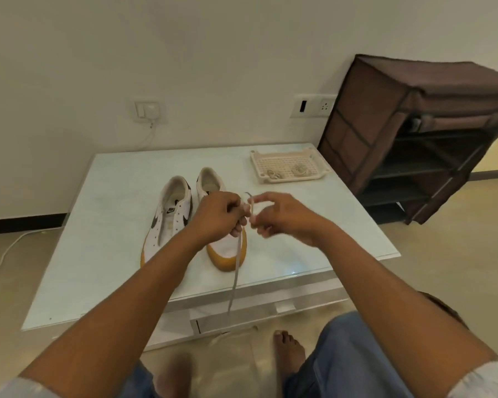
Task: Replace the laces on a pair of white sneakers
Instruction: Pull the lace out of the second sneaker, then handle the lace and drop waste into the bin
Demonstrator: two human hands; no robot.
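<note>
Two white sneakers with black side marks and tan soles stand side by side on the glass table. The left sneaker shows bare eyelets. The right sneaker is partly hidden behind my hands. My left hand and my right hand meet above the right sneaker and both pinch a pale lace. The lace loops between my fingers, and its long end hangs down over the toe and past the table's front edge to the floor.
A cream plastic tray with coiled laces in it sits at the table's back right. A brown fabric shoe rack stands to the right. A white cable runs along the floor at left. My bare foot is under the table edge.
</note>
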